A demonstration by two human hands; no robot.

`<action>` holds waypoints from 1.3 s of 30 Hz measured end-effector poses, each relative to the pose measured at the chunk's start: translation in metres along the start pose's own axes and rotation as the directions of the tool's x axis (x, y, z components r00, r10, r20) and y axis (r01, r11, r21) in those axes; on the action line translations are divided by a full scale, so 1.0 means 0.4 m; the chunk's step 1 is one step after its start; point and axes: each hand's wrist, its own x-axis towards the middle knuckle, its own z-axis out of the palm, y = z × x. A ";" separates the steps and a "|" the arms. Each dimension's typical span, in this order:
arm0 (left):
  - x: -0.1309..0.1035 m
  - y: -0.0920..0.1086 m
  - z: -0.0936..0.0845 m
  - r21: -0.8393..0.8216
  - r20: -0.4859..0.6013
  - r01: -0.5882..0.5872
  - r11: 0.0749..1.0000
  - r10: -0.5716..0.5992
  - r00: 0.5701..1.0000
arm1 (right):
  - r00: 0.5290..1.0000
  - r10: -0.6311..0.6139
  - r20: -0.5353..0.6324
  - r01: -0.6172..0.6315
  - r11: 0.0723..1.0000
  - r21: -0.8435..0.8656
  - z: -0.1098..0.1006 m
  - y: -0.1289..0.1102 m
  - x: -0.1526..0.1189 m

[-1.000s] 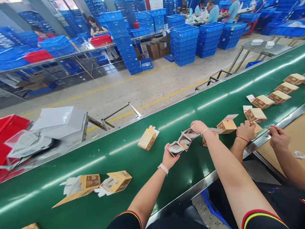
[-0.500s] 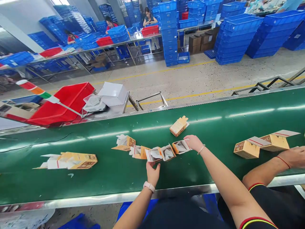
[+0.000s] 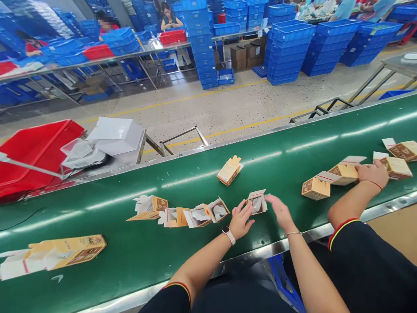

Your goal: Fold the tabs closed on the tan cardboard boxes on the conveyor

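An open carton (image 3: 257, 204) with a grey-white packet inside rests on the green belt (image 3: 130, 256) between my hands. My left hand (image 3: 240, 221), with a pale watch at the wrist, has its fingers spread, their tips at the carton's left side. On the other side, my right hand (image 3: 280, 212) is open, its fingertips close to the carton's upper right edge. Just left of my left hand, an open carton (image 3: 219, 210) touches another open carton (image 3: 197, 216), and more cartons (image 3: 176, 216) continue the row. A closed-bodied carton (image 3: 230, 171) lies farther back with its end flaps out.
At the right, a co-worker's hand (image 3: 373, 174) touches cartons (image 3: 345, 173) on the belt. Several long overlapping cartons (image 3: 78, 250) lie at the left. Beyond the belt's metal edge stand a red bin (image 3: 39, 152), a scale (image 3: 83, 154) and a white box (image 3: 114, 134).
The carton near my right hand is now apart from the row and turned more upright. My left hand has moved right from the row to this carton. The view has shifted right.
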 end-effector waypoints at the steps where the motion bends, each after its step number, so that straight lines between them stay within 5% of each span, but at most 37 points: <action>1: 0.013 -0.001 0.003 0.011 0.033 -0.027 1.000 0.027 0.999 | 0.997 0.001 0.079 -0.004 0.999 0.042 0.009 0.018 -0.030; 3: 0.030 0.000 0.015 -0.001 0.019 -0.067 0.998 0.067 0.998 | 0.991 0.001 0.135 -0.008 0.999 0.050 0.037 0.029 -0.061; 5: 0.043 0.007 0.032 -0.085 -0.063 -0.063 0.994 0.058 0.996 | 0.997 0.023 0.071 -0.025 0.999 0.032 0.068 0.022 -0.063; 7: 0.059 0.014 0.052 -0.256 -0.168 0.080 0.963 -0.125 0.978 | 0.991 0.110 -0.074 -0.106 0.993 0.054 0.097 0.014 -0.055; 11: 0.102 0.023 0.083 -0.494 -0.155 0.420 0.761 -0.552 0.819 | 0.827 0.411 -0.383 -0.356 0.911 0.207 0.152 0.029 -0.052; 13: 0.125 0.026 0.092 -0.494 -0.090 0.483 0.723 -0.595 0.799 | 0.772 0.469 -0.430 -0.401 0.883 0.243 0.173 0.052 -0.052; 16: 0.162 0.033 0.104 -0.488 -0.016 0.559 0.670 -0.648 0.762 | 0.754 0.475 -0.453 -0.398 0.880 0.261 0.189 0.087 -0.040; 22: 0.168 0.115 0.104 -0.449 0.015 0.647 0.617 -0.718 0.696 | 0.738 0.408 -0.537 -0.321 0.913 0.252 0.159 0.103 -0.032; 24: 0.153 0.170 0.071 -0.399 -0.092 0.580 0.710 -0.660 0.745 | 0.749 0.286 -0.597 -0.261 0.956 0.130 0.153 0.089 -0.054; 26: 0.168 0.221 0.014 -0.279 -0.271 0.405 0.871 -0.476 0.837 | 0.794 0.085 -0.602 -0.187 0.976 -0.109 0.158 0.076 -0.071; 28: 0.234 0.245 -0.058 -0.098 -0.371 0.300 0.949 -0.315 0.874 | 0.835 -0.076 -0.545 -0.136 0.931 -0.338 0.166 0.073 -0.069; 29: 0.284 0.243 -0.094 -0.005 -0.378 0.339 0.941 -0.316 0.870 | 0.843 -0.110 -0.526 -0.133 0.906 -0.402 0.166 0.076 -0.057; 32: 0.453 0.185 -0.174 0.225 -0.253 0.618 0.754 -0.567 0.784 | 0.816 -0.137 -0.562 -0.183 0.861 -0.475 0.135 0.105 0.008; 34: 0.535 0.127 -0.188 0.340 -0.115 0.683 0.646 -0.693 0.712 | 0.770 -0.118 -0.627 -0.259 0.840 -0.476 0.094 0.129 0.051; 36: 0.572 0.085 -0.171 0.406 -0.020 0.686 0.604 -0.744 0.668 | 0.714 -0.098 -0.693 -0.332 0.824 -0.459 0.054 0.142 0.073; 39: 0.569 0.091 -0.116 0.432 0.016 0.667 0.607 -0.744 0.667 | 0.667 -0.130 -0.733 -0.292 0.860 -0.418 0.029 0.126 0.061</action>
